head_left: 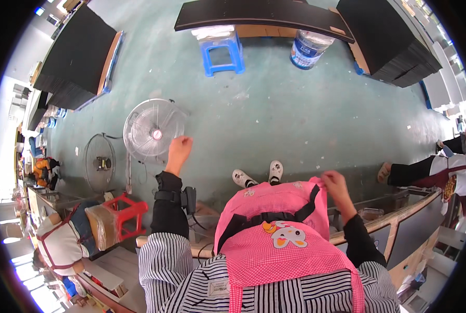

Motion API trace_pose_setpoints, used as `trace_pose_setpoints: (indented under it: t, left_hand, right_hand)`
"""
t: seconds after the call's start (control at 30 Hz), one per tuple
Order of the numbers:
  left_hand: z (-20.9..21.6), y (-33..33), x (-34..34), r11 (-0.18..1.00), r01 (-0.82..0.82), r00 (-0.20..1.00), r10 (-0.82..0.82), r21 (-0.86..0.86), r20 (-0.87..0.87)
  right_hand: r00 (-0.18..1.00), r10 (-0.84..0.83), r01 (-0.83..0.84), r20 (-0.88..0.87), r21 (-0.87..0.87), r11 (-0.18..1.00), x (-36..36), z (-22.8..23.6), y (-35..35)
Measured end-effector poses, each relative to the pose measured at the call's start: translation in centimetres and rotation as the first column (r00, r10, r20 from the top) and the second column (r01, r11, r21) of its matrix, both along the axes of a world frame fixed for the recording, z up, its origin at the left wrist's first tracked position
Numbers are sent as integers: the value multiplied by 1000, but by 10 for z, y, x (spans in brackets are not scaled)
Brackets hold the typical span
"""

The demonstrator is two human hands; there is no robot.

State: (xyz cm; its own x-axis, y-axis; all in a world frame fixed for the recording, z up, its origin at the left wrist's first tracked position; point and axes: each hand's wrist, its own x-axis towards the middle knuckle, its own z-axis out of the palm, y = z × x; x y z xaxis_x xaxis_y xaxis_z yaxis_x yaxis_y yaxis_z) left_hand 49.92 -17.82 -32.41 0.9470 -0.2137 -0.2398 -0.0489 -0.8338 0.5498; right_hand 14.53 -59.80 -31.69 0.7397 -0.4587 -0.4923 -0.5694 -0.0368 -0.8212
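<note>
I wear a pink checked apron with a cartoon rabbit patch and a black buckled strap across it. My right hand pinches the apron's edge at the right and holds it out to the side. Raised at the left, my left hand has its fingers curled closed, and nothing shows in them. It overlaps the rim of a round caged fan in view; whether they touch cannot be told. A black band with a small box is strapped round my left forearm.
Behind me runs a long wooden-edged bench. A red stool and a seated person are at left, another person at right. Dark panel stacks stand ahead, with a board across a blue stool and a bucket.
</note>
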Motion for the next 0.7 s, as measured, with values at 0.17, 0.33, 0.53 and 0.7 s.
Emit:
trace_pose_setpoints:
  t: [0.17,0.33,0.53,0.7]
  left_hand:
    - [67,-111,32,946,118,980,-63,-302,188]
    - [122,-152,26,902,162,956,-43,-401,289]
    - [132,-153,14,653,175,295,-749,737,594]
    - [132,-162,8,911,389,724,-393,136,567]
  right_hand:
    - [897,349,-440,272,633,637,131,82,141]
    - [890,248,-452,381,671,588,174,136,217]
    - [918,261,-391,297,582,713,187,173,227]
    - [910,247,-410,333,629,661,183,168,223]
